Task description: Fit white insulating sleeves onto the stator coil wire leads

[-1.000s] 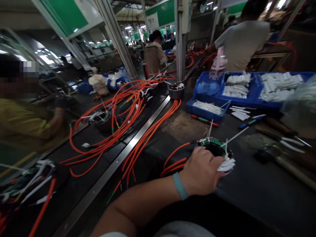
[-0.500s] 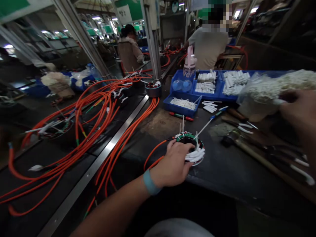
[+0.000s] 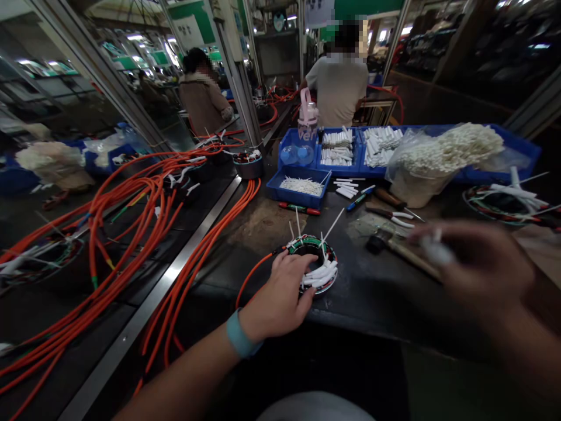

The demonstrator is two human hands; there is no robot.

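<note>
A round stator ring (image 3: pixel 316 252) with green windings, white sleeves and upright white ties lies on the dark bench. My left hand (image 3: pixel 276 301), a teal band on its wrist, grips the ring's near left rim. Orange leads (image 3: pixel 252 273) run out of the ring to the left. My right hand (image 3: pixel 475 266), blurred by motion, hangs over the bench right of the ring and pinches a small white sleeve (image 3: pixel 436 251) between its fingertips.
A clear bag of white sleeves (image 3: pixel 442 155) stands behind my right hand. Blue trays (image 3: pixel 302 188) with white parts, a pink bottle (image 3: pixel 307 126), hand tools (image 3: pixel 392 225) and another stator (image 3: pixel 504 202) lie around. Orange cables (image 3: pixel 144 204) cover the conveyor at left. Two people stand behind.
My right hand left the bag of sleeves and came down toward me with a white sleeve. The view swung right; my left hand stayed on the ring.
</note>
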